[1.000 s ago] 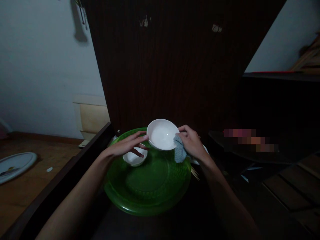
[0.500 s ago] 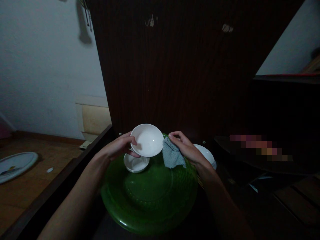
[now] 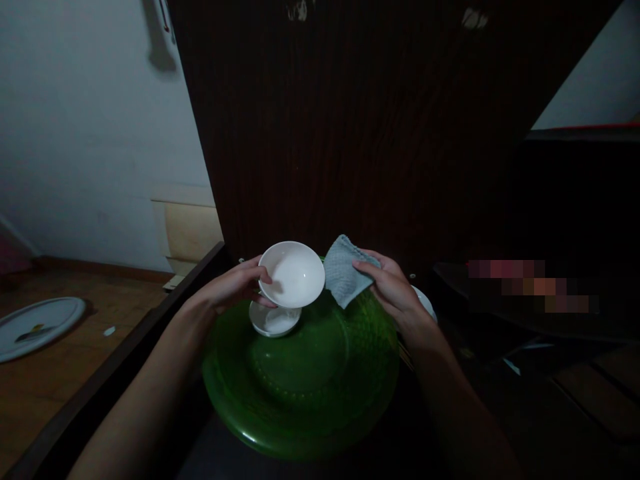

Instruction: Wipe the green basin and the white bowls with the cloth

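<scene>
This looks like a room in a home. A pale wall (image 3: 90, 87) at ten o'clock meets a brown floor (image 3: 75, 380) at eight along a skirting board (image 3: 105, 267), a scuffed dark panel (image 3: 340, 133) stands at twelve, and everyday household things, a white bowl (image 3: 295, 277) and small cloth (image 3: 347, 272), show above the green basin (image 3: 300, 367) at six.

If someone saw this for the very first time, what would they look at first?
Probably the shiny white bowl, held up in the left grip near the middle of the picture. Next comes the pale blue-grey cloth in the right grip, just beside the bowl. Below them sits the big green basin, with a second white bowl inside.
</scene>
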A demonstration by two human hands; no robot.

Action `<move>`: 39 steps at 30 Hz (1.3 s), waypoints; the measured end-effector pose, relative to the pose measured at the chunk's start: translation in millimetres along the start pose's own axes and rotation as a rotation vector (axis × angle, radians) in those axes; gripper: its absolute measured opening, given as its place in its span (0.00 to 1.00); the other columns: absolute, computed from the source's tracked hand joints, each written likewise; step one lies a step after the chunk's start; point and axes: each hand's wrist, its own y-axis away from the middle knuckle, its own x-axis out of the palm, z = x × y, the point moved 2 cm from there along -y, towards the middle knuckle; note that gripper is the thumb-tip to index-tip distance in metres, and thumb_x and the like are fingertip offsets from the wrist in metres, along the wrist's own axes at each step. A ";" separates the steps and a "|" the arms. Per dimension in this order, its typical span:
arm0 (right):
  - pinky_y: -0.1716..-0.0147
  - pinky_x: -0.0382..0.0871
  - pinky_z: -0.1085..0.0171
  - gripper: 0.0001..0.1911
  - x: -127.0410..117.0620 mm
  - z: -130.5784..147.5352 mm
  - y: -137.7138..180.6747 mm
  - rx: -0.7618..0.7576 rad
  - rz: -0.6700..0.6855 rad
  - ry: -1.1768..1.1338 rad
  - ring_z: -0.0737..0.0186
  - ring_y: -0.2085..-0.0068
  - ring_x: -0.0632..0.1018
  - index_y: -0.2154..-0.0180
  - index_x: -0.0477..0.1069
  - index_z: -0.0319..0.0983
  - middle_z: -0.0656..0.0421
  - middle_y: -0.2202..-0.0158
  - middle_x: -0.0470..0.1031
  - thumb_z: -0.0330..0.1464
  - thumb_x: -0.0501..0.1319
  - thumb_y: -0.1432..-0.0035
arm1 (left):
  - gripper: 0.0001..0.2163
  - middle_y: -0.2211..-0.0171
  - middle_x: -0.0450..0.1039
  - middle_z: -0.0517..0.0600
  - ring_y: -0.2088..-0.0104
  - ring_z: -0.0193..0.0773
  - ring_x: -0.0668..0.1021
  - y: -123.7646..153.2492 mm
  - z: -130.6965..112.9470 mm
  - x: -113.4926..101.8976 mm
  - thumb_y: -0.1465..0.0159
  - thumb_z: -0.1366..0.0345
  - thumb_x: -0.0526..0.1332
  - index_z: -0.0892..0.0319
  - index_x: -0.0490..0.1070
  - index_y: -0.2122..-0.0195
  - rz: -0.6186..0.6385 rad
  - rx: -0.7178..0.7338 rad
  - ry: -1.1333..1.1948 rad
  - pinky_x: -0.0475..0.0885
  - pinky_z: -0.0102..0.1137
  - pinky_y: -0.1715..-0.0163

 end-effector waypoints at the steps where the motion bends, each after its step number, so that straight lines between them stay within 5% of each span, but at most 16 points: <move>1: 0.57 0.77 0.56 0.16 1.1 0.7 0.5 -0.016 -0.003 -0.006 0.55 0.61 0.82 0.61 0.74 0.40 0.57 0.64 0.81 0.34 0.71 0.54 | 0.24 0.53 0.76 0.54 0.51 0.51 0.77 -0.6 0.9 0.5 0.50 0.67 0.62 0.58 0.70 0.49 -0.001 -0.001 0.006 0.81 0.36 0.67; 7: 0.59 0.77 0.57 0.11 11.2 6.6 11.0 -0.120 -0.033 0.001 0.54 0.60 0.82 0.63 0.75 0.39 0.56 0.64 0.82 0.37 0.67 0.49 | 0.24 0.53 0.76 0.55 0.51 0.52 0.77 -4.3 6.2 6.3 0.49 0.66 0.65 0.59 0.71 0.48 0.073 -0.001 0.003 0.81 0.34 0.69; 10: 0.60 0.76 0.57 0.14 21.6 8.0 21.9 -0.226 0.022 0.243 0.54 0.61 0.81 0.60 0.78 0.38 0.56 0.63 0.82 0.40 0.64 0.43 | 0.27 0.50 0.75 0.55 0.50 0.52 0.77 -2.7 6.8 12.1 0.48 0.66 0.65 0.57 0.69 0.44 0.113 -0.013 0.006 0.82 0.35 0.68; 16: 0.45 0.71 0.48 0.21 54.9 -3.6 46.5 -0.429 0.245 0.766 0.48 0.44 0.77 0.43 0.73 0.41 0.53 0.46 0.78 0.33 0.56 0.35 | 0.24 0.50 0.75 0.52 0.53 0.48 0.78 6.6 4.1 27.3 0.46 0.66 0.64 0.56 0.69 0.46 0.129 0.021 -0.022 0.80 0.32 0.69; 22: 0.36 0.64 0.47 0.24 65.5 -21.6 56.2 -0.645 0.470 0.976 0.51 0.36 0.70 0.38 0.68 0.38 0.51 0.38 0.70 0.29 0.50 0.33 | 0.21 0.58 0.77 0.48 0.60 0.43 0.79 12.8 1.1 38.1 0.48 0.67 0.63 0.54 0.72 0.50 0.169 0.050 -0.113 0.78 0.29 0.71; 29: 0.34 0.59 0.48 0.23 62.9 -21.5 58.4 -0.680 0.708 1.140 0.51 0.34 0.65 0.41 0.70 0.32 0.47 0.36 0.66 0.26 0.51 0.35 | 0.22 0.67 0.76 0.45 0.67 0.40 0.79 11.8 -2.9 33.4 0.50 0.66 0.64 0.56 0.71 0.52 0.178 0.033 -0.103 0.75 0.27 0.75; 32: 0.34 0.61 0.49 0.22 59.7 -19.4 60.7 -0.682 0.701 1.181 0.51 0.35 0.68 0.42 0.72 0.34 0.49 0.38 0.70 0.26 0.52 0.35 | 0.23 0.66 0.77 0.46 0.67 0.40 0.79 13.7 -6.4 30.2 0.50 0.67 0.63 0.57 0.70 0.51 0.165 0.037 -0.123 0.75 0.28 0.74; 39: 0.37 0.65 0.46 0.25 55.7 -27.0 58.8 -0.668 0.406 1.250 0.44 0.37 0.70 0.39 0.67 0.31 0.44 0.39 0.70 0.26 0.50 0.37 | 0.25 0.57 0.77 0.50 0.59 0.45 0.79 15.0 -8.1 31.7 0.47 0.66 0.63 0.55 0.68 0.45 0.169 0.085 -0.165 0.77 0.32 0.69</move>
